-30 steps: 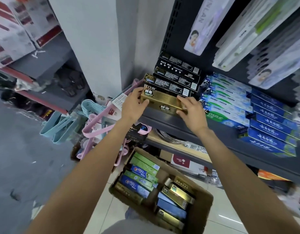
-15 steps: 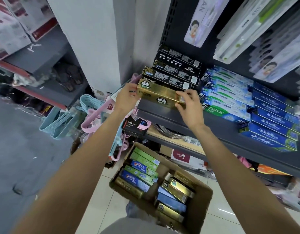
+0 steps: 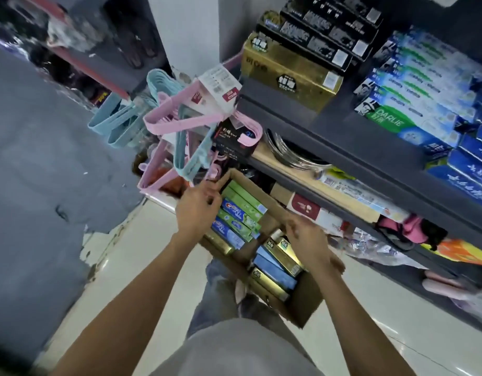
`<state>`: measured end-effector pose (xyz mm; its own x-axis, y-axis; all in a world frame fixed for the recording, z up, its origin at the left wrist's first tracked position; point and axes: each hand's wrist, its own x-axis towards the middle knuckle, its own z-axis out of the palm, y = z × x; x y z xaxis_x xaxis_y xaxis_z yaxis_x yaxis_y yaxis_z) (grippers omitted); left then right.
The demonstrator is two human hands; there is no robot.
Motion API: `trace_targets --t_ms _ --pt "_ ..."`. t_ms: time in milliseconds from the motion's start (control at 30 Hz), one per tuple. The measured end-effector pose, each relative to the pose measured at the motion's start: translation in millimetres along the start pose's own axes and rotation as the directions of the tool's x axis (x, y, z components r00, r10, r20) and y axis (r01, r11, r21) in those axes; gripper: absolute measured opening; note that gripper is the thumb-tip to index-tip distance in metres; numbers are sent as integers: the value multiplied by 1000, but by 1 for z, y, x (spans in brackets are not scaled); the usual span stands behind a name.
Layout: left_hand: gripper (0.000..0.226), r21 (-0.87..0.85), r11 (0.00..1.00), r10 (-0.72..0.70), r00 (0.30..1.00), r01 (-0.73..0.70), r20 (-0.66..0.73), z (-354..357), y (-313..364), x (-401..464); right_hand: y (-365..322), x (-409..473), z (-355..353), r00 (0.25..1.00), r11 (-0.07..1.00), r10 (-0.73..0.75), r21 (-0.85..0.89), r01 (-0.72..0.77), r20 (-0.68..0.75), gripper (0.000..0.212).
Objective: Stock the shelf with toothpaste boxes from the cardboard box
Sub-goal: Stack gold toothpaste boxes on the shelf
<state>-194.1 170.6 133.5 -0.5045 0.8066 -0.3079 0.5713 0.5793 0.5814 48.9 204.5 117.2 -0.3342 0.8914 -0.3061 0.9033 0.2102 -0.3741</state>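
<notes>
Hovering over the cardboard box (image 3: 302, 308), the left hand (image 3: 199, 210) and right hand (image 3: 309, 242) were apart, fingers loosely curled, holding nothing. Toothpaste boxes (image 3: 241, 213) lay directly below, long axes diagonal; the right hand appeared nearer the gold ones (image 3: 284, 255).

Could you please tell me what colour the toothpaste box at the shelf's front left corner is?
Gold, with black markings; the toothpaste box shows in the head view.

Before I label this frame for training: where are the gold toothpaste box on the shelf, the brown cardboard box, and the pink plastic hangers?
gold toothpaste box on the shelf (image 3: 290, 73): head view, top face.
brown cardboard box (image 3: 306, 303): head view, near outer wall.
pink plastic hangers (image 3: 180, 123): head view, lower bar.
</notes>
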Motion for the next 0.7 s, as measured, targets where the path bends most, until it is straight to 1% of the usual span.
trace_targets --t_ms 67,133,200,300,367,433,500,567,633,700 --pt "22 148 988 -66 993 51 102 22 -20 -27 40 -17 31 970 993 107 -65 -95 218 23" --pt "26 266 961 -134 965 71 226 51 -39 -49 79 -31 60 907 985 173 -91 -149 385 32" --pt "27 278 959 -159 922 59 352 86 -55 -68 115 -42 87 848 974 225 -128 -186 480 44" --pt "29 237 971 -133 881 24 453 140 -69 -88 160 -45 126 821 963 269 -165 -214 504 51" --pt "32 200 980 -115 874 20 473 178 -74 -91 185 -40 151 825 961 273 -178 -211 495 54" --pt "35 181 983 -96 872 8 480 218 -82 -88 204 -33 174 853 960 267 -196 -198 448 56" --pt "40 214 977 -97 865 -12 493 257 -93 -80 223 -21 198 884 962 255 -199 -189 392 57" --pt "43 270 962 -105 857 -41 505 294 -100 -68 239 -8 224 883 958 271 -194 -210 383 62" --pt "45 289 955 -89 860 -70 502 328 -105 -54 252 -1 249 890 946 278 -264 -188 363 62" --pt "52 333 933 -58 855 -137 515 361 -110 -43 261 3 268 920 906 246 -409 -106 306 56"
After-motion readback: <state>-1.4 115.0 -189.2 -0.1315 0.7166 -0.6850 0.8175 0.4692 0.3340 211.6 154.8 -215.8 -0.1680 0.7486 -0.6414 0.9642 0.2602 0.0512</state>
